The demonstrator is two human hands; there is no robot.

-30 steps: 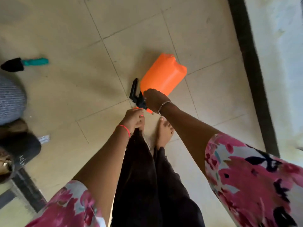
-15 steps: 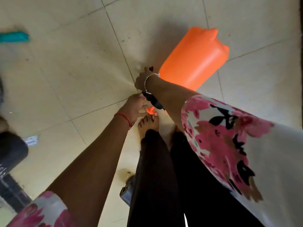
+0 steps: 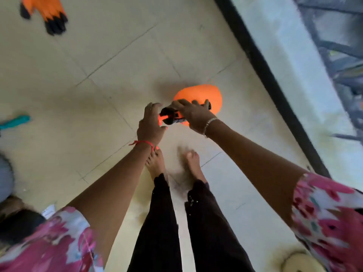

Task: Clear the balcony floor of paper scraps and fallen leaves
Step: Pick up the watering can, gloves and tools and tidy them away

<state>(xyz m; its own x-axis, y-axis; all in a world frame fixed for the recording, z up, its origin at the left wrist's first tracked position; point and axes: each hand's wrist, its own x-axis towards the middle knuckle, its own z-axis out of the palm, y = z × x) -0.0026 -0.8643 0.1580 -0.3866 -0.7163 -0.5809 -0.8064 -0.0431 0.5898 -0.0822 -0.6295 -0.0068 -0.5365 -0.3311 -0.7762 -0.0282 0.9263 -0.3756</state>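
The orange plastic container (image 3: 204, 95) hangs above the cream tiled floor (image 3: 98, 55), just ahead of two bare feet (image 3: 156, 163). The right hand (image 3: 193, 114) is curled round the black handle (image 3: 170, 115) at its near end. The left hand (image 3: 151, 124) is beside the handle's tip with fingers spread and relaxed - whether it touches is unclear. A small white scrap (image 3: 48, 210) lies by the left sleeve. Farther off are a teal handle (image 3: 16, 121) and an orange glove with black fingertips (image 3: 45, 12).
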